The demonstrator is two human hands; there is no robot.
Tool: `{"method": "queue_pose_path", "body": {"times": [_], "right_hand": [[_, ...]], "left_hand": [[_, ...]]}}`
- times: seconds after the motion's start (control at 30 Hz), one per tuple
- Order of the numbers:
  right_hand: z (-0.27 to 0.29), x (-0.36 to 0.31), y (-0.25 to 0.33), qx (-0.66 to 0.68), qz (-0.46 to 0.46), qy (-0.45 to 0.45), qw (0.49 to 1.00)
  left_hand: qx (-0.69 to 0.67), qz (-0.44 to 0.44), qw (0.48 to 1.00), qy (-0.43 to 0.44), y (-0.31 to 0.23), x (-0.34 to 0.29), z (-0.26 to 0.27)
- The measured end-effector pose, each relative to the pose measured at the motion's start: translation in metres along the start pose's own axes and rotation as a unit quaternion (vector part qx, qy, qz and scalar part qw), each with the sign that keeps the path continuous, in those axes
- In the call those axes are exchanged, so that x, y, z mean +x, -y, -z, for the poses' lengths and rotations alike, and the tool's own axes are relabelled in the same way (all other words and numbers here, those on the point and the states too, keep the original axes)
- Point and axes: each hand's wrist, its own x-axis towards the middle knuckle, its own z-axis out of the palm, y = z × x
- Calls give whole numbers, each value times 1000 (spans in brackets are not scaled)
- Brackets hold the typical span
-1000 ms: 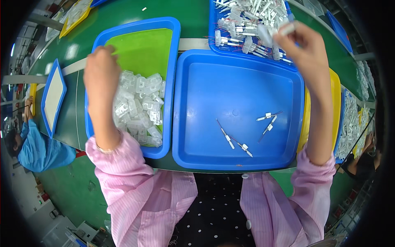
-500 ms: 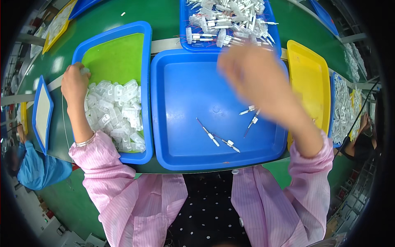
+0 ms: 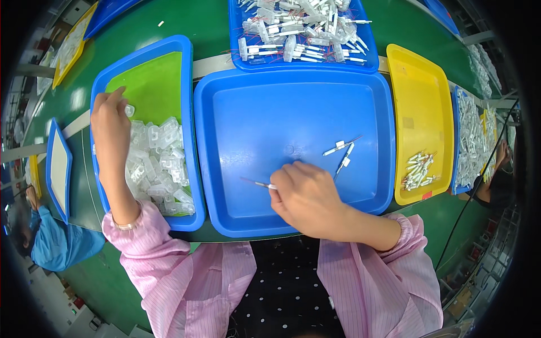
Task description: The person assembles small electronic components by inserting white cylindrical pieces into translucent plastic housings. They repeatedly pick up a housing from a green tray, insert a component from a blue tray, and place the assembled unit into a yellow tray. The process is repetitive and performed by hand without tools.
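Observation:
My left hand [image 3: 111, 127] is over the left tray [image 3: 187, 129], its fingers apart. Beside its thumb side, on the green lining, lies one clear plastic case [image 3: 129, 110]. A pile of similar clear cases [image 3: 160, 163] fills the near part of that tray. My right hand [image 3: 309, 198] is low over the middle blue tray [image 3: 248, 118], fingertips pinched on a slim white wired part [image 3: 264, 184] whose thin lead points left. Part of it is hidden by the fingers. Two more white wired parts [image 3: 340, 147] lie to the right of that hand.
A blue tray [image 3: 236, 59] of clear cases with white wired parts stands at the far side. The yellow tray [image 3: 420, 96] on the right holds a small heap of white parts [image 3: 420, 169]. Beyond it stands another filled blue tray [image 3: 465, 141]. Other people work at both sides.
My right hand has come down from the far tray's edge to the middle tray and pinches a wired part there. My left hand's fingers have spread, with a clear case beside them.

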Motion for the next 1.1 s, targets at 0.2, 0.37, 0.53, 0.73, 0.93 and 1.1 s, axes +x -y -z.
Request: {"method": "queue_pose_path", "body": {"times": [0.2,0.37,0.53,0.73,0.93,1.1], "right_hand": [[54,26,-11,192,16,-227,955],[64,29,-8,486,-74,-300,817],[63,25,-14,550,-102,-265,785],[55,21,-8,423,-97,-314,845],[58,19,-9,287,-58,-338,894],[61,19,-10,200,4,-326,924]], "left_hand": [[-655,63,732,176,-106,-19,24],[-830,118,481,255,-130,-32,6],[-872,85,420,236,-131,-38,-10],[-855,5,466,227,-127,-39,-15],[-845,9,490,214,-125,-38,-13],[-795,-18,578,182,-126,-37,-10]]}}
